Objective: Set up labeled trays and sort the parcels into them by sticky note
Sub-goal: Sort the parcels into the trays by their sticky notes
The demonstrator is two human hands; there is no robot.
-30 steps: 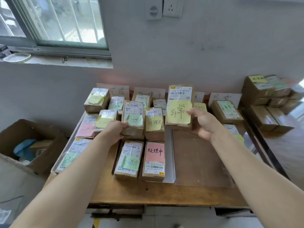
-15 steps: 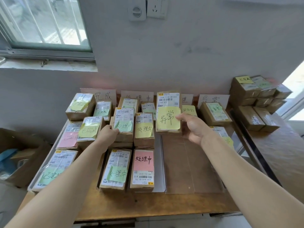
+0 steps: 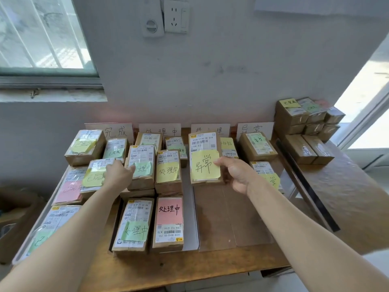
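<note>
Wooden table, hands on parcels

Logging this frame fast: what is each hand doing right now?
Left hand: grips the brown cardboard parcel with a green sticky note.
Right hand: holds the brown cardboard parcel with a large yellow sticky note.

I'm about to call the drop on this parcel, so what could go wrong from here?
The right hand holds the 异常 parcel in front of the third card, not the 异常 card; lowered here, it may be missorted. The thumb rests on the edge of its yellow note and could drag it loose.
</note>
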